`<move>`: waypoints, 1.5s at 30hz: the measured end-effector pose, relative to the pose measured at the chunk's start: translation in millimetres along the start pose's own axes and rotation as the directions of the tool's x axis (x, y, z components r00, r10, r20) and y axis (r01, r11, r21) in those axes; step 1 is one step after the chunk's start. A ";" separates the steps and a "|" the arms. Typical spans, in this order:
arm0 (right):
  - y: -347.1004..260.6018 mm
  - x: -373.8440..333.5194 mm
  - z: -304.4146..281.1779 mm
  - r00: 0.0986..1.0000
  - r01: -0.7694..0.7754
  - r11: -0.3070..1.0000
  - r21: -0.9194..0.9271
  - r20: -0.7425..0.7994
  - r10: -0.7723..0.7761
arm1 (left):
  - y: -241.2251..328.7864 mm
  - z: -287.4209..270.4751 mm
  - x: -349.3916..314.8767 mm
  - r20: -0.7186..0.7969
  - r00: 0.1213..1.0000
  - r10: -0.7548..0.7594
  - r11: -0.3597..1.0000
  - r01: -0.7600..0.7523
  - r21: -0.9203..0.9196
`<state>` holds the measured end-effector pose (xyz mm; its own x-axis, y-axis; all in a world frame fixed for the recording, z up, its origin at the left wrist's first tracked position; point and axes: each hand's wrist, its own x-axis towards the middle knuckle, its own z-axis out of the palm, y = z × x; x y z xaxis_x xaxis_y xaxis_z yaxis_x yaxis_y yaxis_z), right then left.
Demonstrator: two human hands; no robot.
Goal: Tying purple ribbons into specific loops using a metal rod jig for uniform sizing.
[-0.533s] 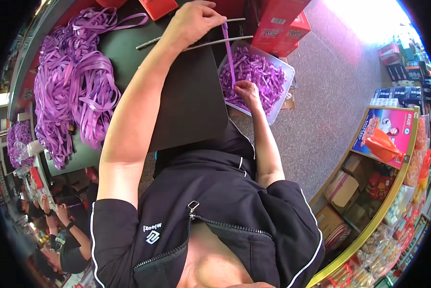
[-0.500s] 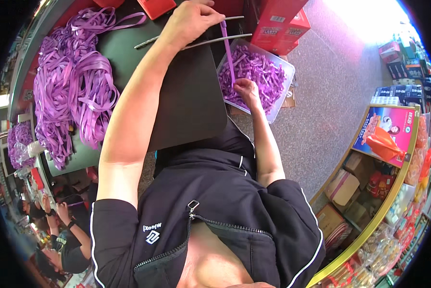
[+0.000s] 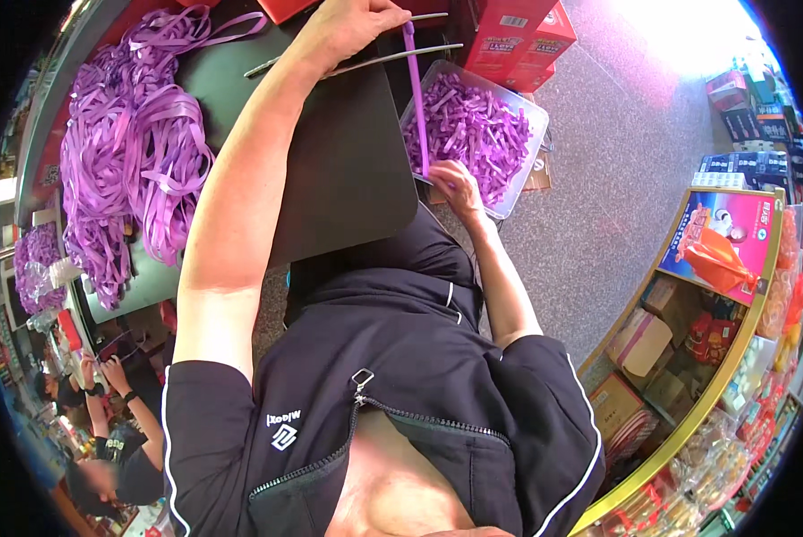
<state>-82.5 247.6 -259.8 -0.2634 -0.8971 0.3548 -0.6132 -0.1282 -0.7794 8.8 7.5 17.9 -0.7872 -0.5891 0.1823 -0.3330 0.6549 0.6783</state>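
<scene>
A narrow purple ribbon [image 3: 416, 98] is stretched between my two hands, running roughly up and down the picture. My left hand [image 3: 352, 31], reaching across the dark table, pinches its upper end near two thin grey rods [image 3: 392, 59]. At the lower end, the fingers of my right hand [image 3: 458, 190] are closed on the ribbon, beside the table corner. Just right of the ribbon stands a whitish plastic bin [image 3: 534, 148], holding a heap of short purple ribbon pieces [image 3: 473, 130]. Long purple ribbons [image 3: 115, 152] lie in a tangled pile on the table's left.
The black tabletop [image 3: 343, 179] ends in a rounded corner near my lap. Red boxes [image 3: 513, 40] stand behind the bin. On the right is a gold-edged shelf [image 3: 688, 394] with packaged goods. Another person [image 3: 119, 447] works at the lower left.
My right hand has shifted down and slightly left, and more ribbon now spans the gap between my hands. The left hand has moved slightly up and left. The view has shifted a little.
</scene>
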 end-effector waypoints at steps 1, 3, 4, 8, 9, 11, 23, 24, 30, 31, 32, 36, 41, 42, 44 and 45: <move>-3.9 -7.9 -4.4 1.000 -0.023 1.000 0.004 0.016 0.022 | -0.3 1.0 0.7 0.003 0.999 -0.032 0.999 0.032 -0.038; -12.6 -21.8 -16.3 1.000 -0.012 1.000 0.022 -0.023 0.012 | -4.6 0.0 4.2 0.038 0.999 0.026 0.999 -0.025 -0.041; -17.7 -29.9 -21.6 0.998 -0.010 0.999 0.046 -0.064 0.013 | -7.7 0.6 5.9 0.025 0.999 0.025 0.999 -0.024 -0.044; -66.6 -54.6 -59.1 0.994 -0.109 0.992 0.057 0.037 0.107 | -19.5 4.7 10.7 0.043 0.999 0.023 0.999 -0.021 -0.048; -82.1 -59.0 -69.6 0.994 -0.104 0.994 0.047 0.040 0.102 | -17.0 5.3 11.5 0.043 0.999 0.028 0.999 -0.028 0.014; -114.9 -62.9 -88.6 0.984 -0.143 0.985 0.091 0.115 0.133 | -20.9 4.3 10.1 0.023 1.000 0.009 0.997 -0.011 0.082; -245.5 1.5 -153.3 0.963 0.269 0.819 0.507 -0.121 -0.241 | -18.6 3.8 9.4 0.017 0.998 -0.057 0.993 0.055 0.104; -250.7 12.0 -155.2 0.962 0.272 0.820 0.504 -0.119 -0.246 | -17.8 3.9 8.8 0.012 0.998 -0.056 0.993 0.054 0.102; -276.4 78.5 -163.9 0.848 0.522 0.730 0.441 -0.175 -0.501 | -19.1 6.2 8.6 -0.034 0.998 -0.058 0.984 0.063 0.165; -279.9 83.6 -165.8 0.850 0.520 0.736 0.433 -0.180 -0.495 | -18.6 6.0 8.9 -0.020 0.998 -0.062 0.985 0.064 0.162; -279.4 85.0 -166.9 0.848 0.522 0.734 0.435 -0.174 -0.500 | -22.5 7.0 9.5 -0.028 0.998 -0.064 0.985 0.068 0.159; -262.0 75.5 -170.7 0.902 0.417 0.755 0.507 -0.125 -0.414 | -21.2 8.2 6.5 -0.082 0.996 -0.021 0.994 0.030 0.109; -257.2 60.2 -171.3 0.958 0.191 0.181 0.965 -0.223 0.181 | -23.8 9.8 0.8 -0.074 0.997 0.032 0.988 -0.020 0.152; -252.6 59.5 -176.0 0.958 0.192 0.181 0.965 -0.224 0.179 | -26.7 10.6 1.4 -0.075 0.997 0.033 0.988 -0.021 0.154; -231.7 55.5 -185.5 0.969 0.206 -0.341 0.917 -0.142 0.201 | -30.7 13.3 4.5 -0.085 0.996 0.030 0.987 -0.016 0.161; -218.6 51.0 -190.0 0.966 0.234 -0.305 0.923 -0.186 0.179 | -29.2 13.9 6.4 -0.079 0.996 0.041 0.986 -0.028 0.162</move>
<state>-103.4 310.2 26.8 -0.5029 -0.8108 0.2994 0.8127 -0.5615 -0.1555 6.4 -8.8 -10.6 -0.7568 -0.5972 0.2657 -0.3904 0.7391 0.5489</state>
